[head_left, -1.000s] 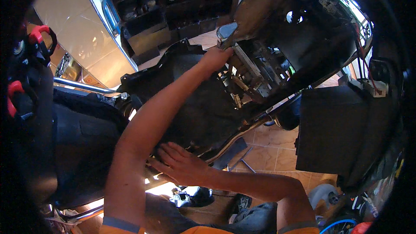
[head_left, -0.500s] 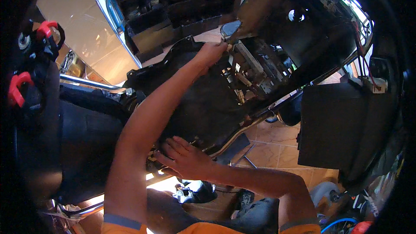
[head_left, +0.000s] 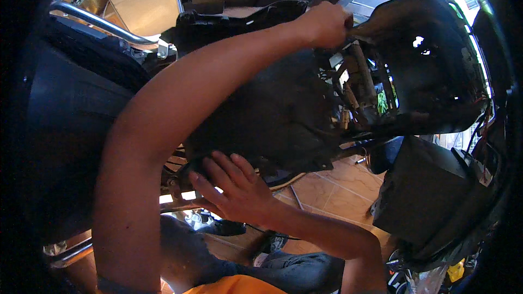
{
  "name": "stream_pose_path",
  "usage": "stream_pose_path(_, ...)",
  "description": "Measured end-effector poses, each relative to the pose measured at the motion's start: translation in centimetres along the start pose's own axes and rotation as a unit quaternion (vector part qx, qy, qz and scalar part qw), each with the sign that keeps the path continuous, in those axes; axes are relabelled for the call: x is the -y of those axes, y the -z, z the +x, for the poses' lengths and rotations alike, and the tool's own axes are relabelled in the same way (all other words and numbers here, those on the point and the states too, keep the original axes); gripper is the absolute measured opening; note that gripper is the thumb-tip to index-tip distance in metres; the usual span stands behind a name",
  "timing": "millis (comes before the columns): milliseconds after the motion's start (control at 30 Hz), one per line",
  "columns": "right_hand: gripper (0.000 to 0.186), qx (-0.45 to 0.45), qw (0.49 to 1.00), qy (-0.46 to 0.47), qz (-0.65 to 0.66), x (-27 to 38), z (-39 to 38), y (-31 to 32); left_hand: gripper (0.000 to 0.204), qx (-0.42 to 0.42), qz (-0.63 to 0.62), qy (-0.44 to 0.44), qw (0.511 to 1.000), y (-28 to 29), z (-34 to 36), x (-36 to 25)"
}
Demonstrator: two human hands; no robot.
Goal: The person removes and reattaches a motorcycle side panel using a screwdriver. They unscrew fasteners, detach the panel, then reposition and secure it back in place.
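Observation:
A large black plastic panel (head_left: 272, 106) lies across a vehicle-like frame in the middle of the head view. My left arm reaches over it from the lower left. At its far right corner, my left hand (head_left: 325, 24) is closed with curled fingers round the far edge, the fingertips turned away from sight. On the near left edge rests my right hand (head_left: 234, 185), its fingers spread and lying over the rim. Right of the panel is a gap with metal brackets (head_left: 359, 71), and beyond it a dark hollow shell (head_left: 436, 65) with a small hole.
A long black seat-like part (head_left: 71, 125) fills the left side, below a chrome bar (head_left: 103, 24). At the right stands a dark box-shaped part (head_left: 425, 193) with wires near it. Brown tiles (head_left: 338, 188) show below. Loose items, one yellow (head_left: 456, 271), lie lower right.
The view has turned, and the panel and shell now sit more level across it. My left hand remains at the panel's far edge, my right hand at the near edge.

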State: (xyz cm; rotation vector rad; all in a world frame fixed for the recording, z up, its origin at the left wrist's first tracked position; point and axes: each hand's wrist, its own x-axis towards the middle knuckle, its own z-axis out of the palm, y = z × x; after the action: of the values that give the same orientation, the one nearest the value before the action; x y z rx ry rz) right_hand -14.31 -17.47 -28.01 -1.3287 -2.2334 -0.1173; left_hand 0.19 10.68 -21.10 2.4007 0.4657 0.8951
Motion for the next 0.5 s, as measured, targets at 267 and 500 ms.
stream_pose_path(267, 0.053, -0.006, 1.0, -0.004, -0.004, -0.1, -0.1, 0.0, 0.036, 0.242, -0.028, 0.125, 0.962, -3.7, -0.6, -0.4)
stream_pose_path(500, 0.06, -0.019, 1.0, -0.007, -0.017, 0.2, -0.5, -0.5, 0.026, 0.081, -0.355, 0.429, 0.826, -7.4, -1.1, -1.7)
